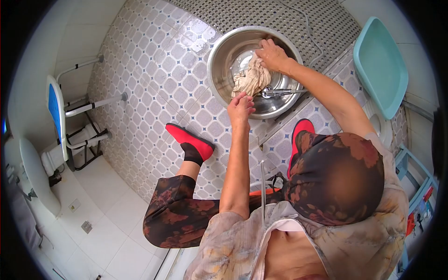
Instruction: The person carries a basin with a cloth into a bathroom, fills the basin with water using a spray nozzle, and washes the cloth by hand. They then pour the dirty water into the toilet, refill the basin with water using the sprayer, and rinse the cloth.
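Observation:
A crumpled, wet-looking beige cloth point(252, 76) hangs bunched between my two hands over a stainless steel basin point(216, 77). My right hand point(272, 55) is closed round its upper end, near the basin's far right wall. At the near rim, my left hand point(241, 108) has its fingers curled at the cloth's lower end, pinching it. A chrome shower head point(280, 92) lies in the basin beside the cloth, its handle resting over the right rim. Shallow water appears to cover part of the basin's bottom.
The basin stands on patterned tiles point(154, 74), against a grey perforated mat point(261, 14) crossed by a thin hose. A turquoise tub point(380, 67) leans at the right wall. On the left is a blue-seated metal-framed chair point(56, 109). My red shoes point(191, 140) flank the near side.

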The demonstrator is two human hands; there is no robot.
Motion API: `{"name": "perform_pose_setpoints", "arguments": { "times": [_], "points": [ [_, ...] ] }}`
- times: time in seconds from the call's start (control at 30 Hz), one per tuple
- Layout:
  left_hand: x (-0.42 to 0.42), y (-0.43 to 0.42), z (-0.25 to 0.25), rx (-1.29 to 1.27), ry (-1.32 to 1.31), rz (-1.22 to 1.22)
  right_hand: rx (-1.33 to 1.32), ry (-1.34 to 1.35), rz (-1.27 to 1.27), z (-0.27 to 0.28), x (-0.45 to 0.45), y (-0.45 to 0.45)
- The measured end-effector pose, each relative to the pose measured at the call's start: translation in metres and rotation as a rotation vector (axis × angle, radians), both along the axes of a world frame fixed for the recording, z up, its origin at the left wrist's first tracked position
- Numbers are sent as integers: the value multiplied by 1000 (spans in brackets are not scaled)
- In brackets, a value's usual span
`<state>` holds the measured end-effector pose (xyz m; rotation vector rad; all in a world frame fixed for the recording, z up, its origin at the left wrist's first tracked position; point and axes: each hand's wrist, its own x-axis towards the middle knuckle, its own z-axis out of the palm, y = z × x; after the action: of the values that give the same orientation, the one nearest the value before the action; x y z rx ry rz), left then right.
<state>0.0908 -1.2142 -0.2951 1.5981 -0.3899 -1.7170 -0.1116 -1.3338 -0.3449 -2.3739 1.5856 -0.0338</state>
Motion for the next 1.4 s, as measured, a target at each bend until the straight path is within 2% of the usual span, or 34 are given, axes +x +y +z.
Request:
{"name": "perform_pose_setpoints", "arguments": {
  "times": [0.03, 0.07, 0.13, 0.17, 0.23, 0.37, 0.43, 0.47, 0.53, 0.6, 0.63, 0.7, 0.73, 0.77, 0.83, 0.9, 0.97, 1.0, 1.03, 1.07, 1.1, 1.13, 1.17, 1.23, 1.27, 1.3, 1.33, 1.37, 1.4],
  "points": [
    [1, 0, -1, 15, -12, -5, -143, -70, 35, -4, -3, 2],
    [1, 1, -1, 31, -26, -9, -144, -68, 34, -9, -1, 6],
    [1, 2, -2, 30, -9, -5, 111, -88, -92, -8, 4, 12],
    [0, 2, -3, 30, 5, 2, 106, -88, -89, -7, 4, 9],
    [1, 2, -3, 37, 29, 3, 317, -90, -227, -6, 2, 8],
    [2, 2, -8, 80, 53, 31, 151, -266, -291, -17, -9, 12],
    [2, 0, -11, 98, 60, 69, 257, -572, -402, 8, -4, 16],
    [2, -2, -12, 115, 63, 110, 257, -570, -405, 20, 5, 20],
    [4, -9, -11, 133, 103, 131, 439, -1238, -406, 45, 28, 31],
    [4, -19, -3, 188, 144, 155, 706, -1391, -361, 87, 53, 46],
    [11, -25, -16, 187, 145, 154, 689, -1264, -279, 98, 68, 55],
    [32, -34, -51, 49, 764, 83, 558, -1114, -106, 119, 88, 79],
    [31, -31, -29, 99, 522, 184, 259, -1040, 79, 120, 99, 87],
    [32, -26, -23, 97, 522, 183, 257, -1040, 80, 124, 103, 99],
    [28, -13, -17, -72, 450, 118, 151, -796, 123, 149, 109, 117],
    [19, -1, -15, -239, 381, 54, 77, -753, 142, 135, 114, 120],
    [15, 5, -15, -401, 308, -8, -181, -596, 228, 112, 115, 106],
    [12, -5, -20, -284, 745, 180, -180, -595, 233, 101, 112, 94],
    [4, -17, -9, -286, 745, 183, -276, -495, 292, 89, 107, 78],
    [-8, -30, 18, -71, 678, 263, -370, -393, 346, 81, 101, 62],
    [-18, -41, 32, 143, 608, 340, -281, -321, 205, 76, 94, 48],
    [-14, -43, -5, 10, 637, 252, -200, -247, 66, 72, 87, 32],
    [-20, -51, -5, 6, 638, 249, -206, -246, 65, 63, 73, 17],
    [-22, -52, -2, -29, 468, 132, -242, -86, 79, 46, 52, 11],
    [-22, -53, -6, -42, 527, 198, -245, -75, 91, 43, 46, 8],
    [-28, -61, -8, -53, 538, 178, -351, -155, -31, 48, 40, 1],
    [-26, -58, -10, -93, 548, 257, -437, -248, -156, 49, 39, 3],
    [-19, -50, -12, -132, 548, 357, -423, -258, -157, 51, 37, 7],
    [-10, -49, -29, -183, 495, 362, -513, -458, -107, 61, 27, 4]
  ]
}}
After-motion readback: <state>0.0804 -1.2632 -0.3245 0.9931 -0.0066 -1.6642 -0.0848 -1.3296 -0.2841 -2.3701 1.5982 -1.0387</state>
